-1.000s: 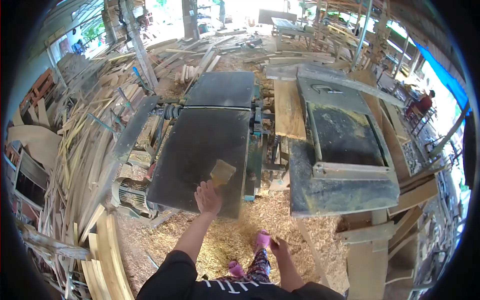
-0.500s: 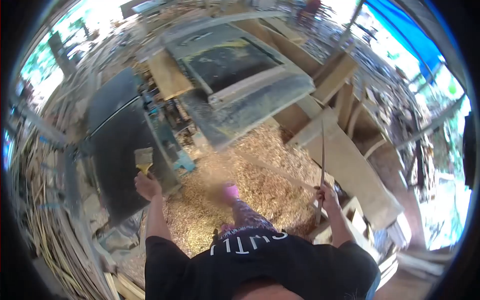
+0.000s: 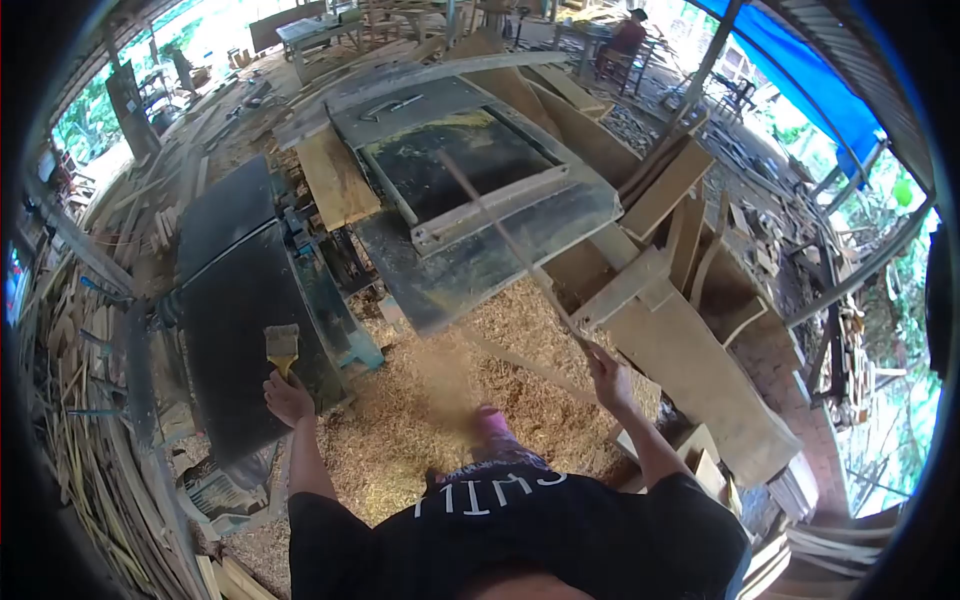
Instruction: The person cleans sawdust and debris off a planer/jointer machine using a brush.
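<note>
My left hand (image 3: pixel 289 397) is closed round the yellow handle of a flat paintbrush (image 3: pixel 283 342), bristles pointing away from me. The brush overlaps the dark flat bed of a woodworking machine (image 3: pixel 235 310). On the other side, my right hand (image 3: pixel 610 378) grips one end of a long thin wooden stick (image 3: pixel 515 243). The stick slants forward and left, its far end overlapping the dark panel on a wide machine table (image 3: pixel 400 265). Below it, wood shavings (image 3: pixel 540 335) cover the ground, and my pink-shod foot (image 3: pixel 490 420) stands among them.
A light board (image 3: pixel 340 180) bridges the two machine tops. Large sheets and planks (image 3: pixel 690 370) lean on the right. Long wooden strips (image 3: pixel 85 460) are piled at the left. A person (image 3: pixel 625 45) sits far back near a blue tarp (image 3: pixel 800 75).
My right hand has moved forward and left, swinging the stick from pointing straight ahead to slanting left over the machine table. The brush hand has barely shifted. My foot has moved slightly right.
</note>
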A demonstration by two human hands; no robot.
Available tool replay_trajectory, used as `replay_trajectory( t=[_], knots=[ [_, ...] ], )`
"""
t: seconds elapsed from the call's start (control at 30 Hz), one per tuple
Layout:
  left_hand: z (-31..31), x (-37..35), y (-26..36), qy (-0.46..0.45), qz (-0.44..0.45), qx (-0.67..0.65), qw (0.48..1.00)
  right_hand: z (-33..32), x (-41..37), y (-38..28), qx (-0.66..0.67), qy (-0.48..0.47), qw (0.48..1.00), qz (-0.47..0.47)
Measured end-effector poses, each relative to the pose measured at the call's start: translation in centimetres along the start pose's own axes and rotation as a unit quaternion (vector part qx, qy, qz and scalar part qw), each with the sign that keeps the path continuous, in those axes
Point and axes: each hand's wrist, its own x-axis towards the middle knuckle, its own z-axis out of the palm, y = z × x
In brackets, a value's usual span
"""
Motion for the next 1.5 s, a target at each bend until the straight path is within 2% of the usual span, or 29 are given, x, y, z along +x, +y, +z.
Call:
replay_trajectory(
  t=[0.03,0.17,0.23,0.33,0.37,0.43,0.57,0.63,0.7,0.77,0.87,0.97,1.03,1.1,1.2,1.3,1.37,1.43,1.5],
  knots=[
    [-0.1,0.0,0.2,-0.001,-0.003,-0.006,1.0,1.2,1.8,-0.4,0.003,0.01,0.999,-0.047],
    [-0.2,0.0,0.3,-0.006,-0.009,-0.012,1.0,5.3,10.6,-2.1,0.019,-0.013,0.996,-0.081],
    [-0.2,0.0,0.3,0.006,-0.009,-0.011,1.0,6.6,14.5,-4.3,0.003,-0.104,0.993,-0.061],
    [0.0,0.2,0.6,0.012,-0.015,-0.016,1.0,9.6,19.5,-6.7,0.006,-0.121,0.988,-0.096],
    [0.1,0.2,0.6,0.003,-0.024,-0.016,1.0,10.0,21.1,-6.8,0.009,-0.117,0.989,-0.095],
    [0.2,0.3,0.5,0.002,-0.022,-0.017,1.0,10.6,23.4,-7.0,0.029,-0.131,0.99,-0.036],
    [-0.2,0.6,1.0,-0.014,-0.036,-0.001,0.999,10.1,26.2,-5.0,0.013,-0.079,0.994,-0.077],
    [0.0,0.4,0.7,-0.022,-0.028,0.004,0.999,9.3,27.9,-3.1,-0.001,-0.065,0.997,-0.028],
    [0.1,0.7,0.7,-0.022,-0.032,0.004,0.999,9.6,31.4,1.6,-0.001,-0.009,1.0,-0.008],
    [-0.1,0.6,0.7,-0.023,-0.026,-0.004,0.999,6.9,31.4,1.3,0.011,0.058,0.998,-0.013],
    [0.5,0.6,0.4,-0.021,-0.033,-0.01,0.999,5.0,28.2,-1.8,-0.064,-0.007,0.995,-0.078],
    [0.0,0.7,1.0,-0.027,-0.046,-0.014,0.998,9.6,26.9,-3.2,-0.143,-0.097,0.98,-0.095],
    [-0.2,0.4,1.3,-0.027,-0.05,-0.013,0.998,11.3,26.9,-6.6,-0.053,-0.104,0.978,-0.175],
    [-0.4,0.7,1.3,-0.018,-0.05,-0.009,0.999,13.3,28.4,-9.7,-0.045,-0.145,0.975,-0.16],
    [0.3,0.4,0.9,-0.005,-0.042,-0.012,0.999,17.9,32.4,-11.3,-0.04,-0.117,0.98,-0.154],
    [0.1,0.7,1.4,0.023,-0.041,-0.006,0.999,20.4,36.7,-9.9,-0.049,-0.077,0.986,-0.138],
    [-0.2,0.6,1.4,-0.013,-0.057,-0.023,0.998,19.0,38.4,-8.0,-0.055,-0.048,0.994,-0.079],
    [0.3,0.7,0.5,-0.039,-0.064,-0.005,0.997,17.8,39.6,-4.3,-0.011,0.034,0.994,-0.102],
    [0.1,0.8,0.9,-0.016,-0.044,-0.024,0.999,15.9,37.8,-5.8,-0.013,0.022,0.997,-0.069]
  ],
)
